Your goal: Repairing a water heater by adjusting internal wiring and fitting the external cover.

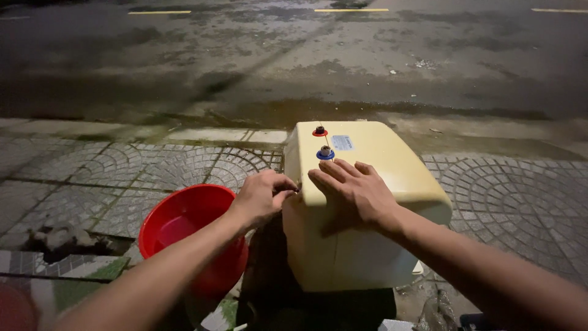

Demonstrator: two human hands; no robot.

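Observation:
A cream boxy water-heater tank (392, 165) lies on its side on the pavement. Two pipe stubs stick out of its top face, one with a red ring (320, 131) and one with a blue ring (325, 153). My right hand (355, 191) rests flat on the tank's near upper edge, fingers spread toward the blue-ringed stub. My left hand (262, 196) is curled against the tank's left edge, fingertips touching its corner; whether it pinches something small there I cannot tell.
A red plastic basin (184, 227) stands left of the tank, under my left forearm. Patterned paving stones (153, 168) run to a kerb (208, 133), with a wet road (294, 61) beyond. Rubble (58, 236) lies at the left, and a dark object sits below the tank.

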